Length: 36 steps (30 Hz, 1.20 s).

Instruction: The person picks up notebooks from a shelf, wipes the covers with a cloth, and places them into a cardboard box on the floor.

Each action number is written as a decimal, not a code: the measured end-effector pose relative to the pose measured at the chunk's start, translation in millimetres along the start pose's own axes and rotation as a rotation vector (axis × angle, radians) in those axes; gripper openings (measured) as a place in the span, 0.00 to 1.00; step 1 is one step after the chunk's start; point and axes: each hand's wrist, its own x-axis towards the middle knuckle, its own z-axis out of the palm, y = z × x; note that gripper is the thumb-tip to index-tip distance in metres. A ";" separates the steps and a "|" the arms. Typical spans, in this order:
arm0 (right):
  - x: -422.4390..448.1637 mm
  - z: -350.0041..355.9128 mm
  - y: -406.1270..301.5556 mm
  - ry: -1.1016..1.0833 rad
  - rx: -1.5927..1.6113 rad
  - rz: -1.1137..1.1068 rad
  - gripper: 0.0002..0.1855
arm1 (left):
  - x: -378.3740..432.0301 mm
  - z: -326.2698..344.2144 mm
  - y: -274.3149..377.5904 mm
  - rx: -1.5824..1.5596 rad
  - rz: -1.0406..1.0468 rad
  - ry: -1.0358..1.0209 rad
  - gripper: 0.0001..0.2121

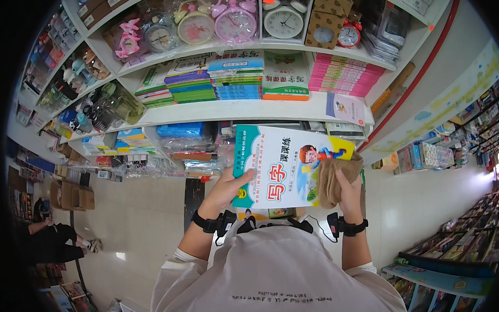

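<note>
A handwriting workbook (292, 170), with a teal band at one end and a cartoon child on its cover, is held in front of my chest. My left hand (227, 189) grips its teal end, thumb on top of the cover. At the opposite end, my right hand (349, 190) clasps a folded brown cloth (333, 179) against the book. The cloth covers part of the cover picture, and the fingers beneath the book are hidden. Beyond the book runs a white shelf (243, 110) with stacked workbooks (238, 75) and a pile of pink books (343, 74).
Alarm clocks (236, 23) line the shelf above. Plastic bottles (123, 104) stand at the left, and a thin booklet (345, 109) lies at the shelf's right edge. Cardboard boxes (73, 195) and a seated person (53, 240) are at far left. Bookracks (465, 229) flank the right.
</note>
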 end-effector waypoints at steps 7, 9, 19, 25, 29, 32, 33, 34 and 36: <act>11.8 -2.0 -6.4 0.347 -0.269 -0.268 0.18 | 1.4 5.4 -10.4 0.042 0.156 0.159 0.14; 6.6 23.9 -14.1 0.187 -0.363 -0.282 0.18 | 4.0 9.2 -13.4 0.089 0.162 0.173 0.14; -22.8 95.9 -9.2 -0.457 -0.931 -0.688 0.30 | 5.4 14.4 -29.9 0.202 0.223 0.124 0.16; 31.8 68.4 -11.5 0.023 -0.820 -0.691 0.28 | -11.5 23.5 -17.1 0.455 0.197 0.104 0.17; 5.8 90.5 -23.2 -0.117 -1.099 -0.732 0.30 | -6.9 19.1 -26.0 0.357 0.137 0.137 0.17; 1.2 93.0 -20.9 -0.352 -1.041 -0.744 0.31 | -3.6 13.1 -33.2 0.294 0.057 0.186 0.17; -2.5 95.6 -20.0 -0.351 -1.038 -0.745 0.31 | -2.0 13.5 -34.4 0.296 0.057 0.187 0.17; -10.2 99.1 -18.6 -0.428 -0.998 -0.765 0.30 | 0.5 15.4 -35.7 0.200 0.143 0.214 0.17; -22.4 101.2 -21.3 -0.602 -0.961 -0.769 0.29 | 4.6 14.2 -36.7 -0.096 0.225 0.231 0.16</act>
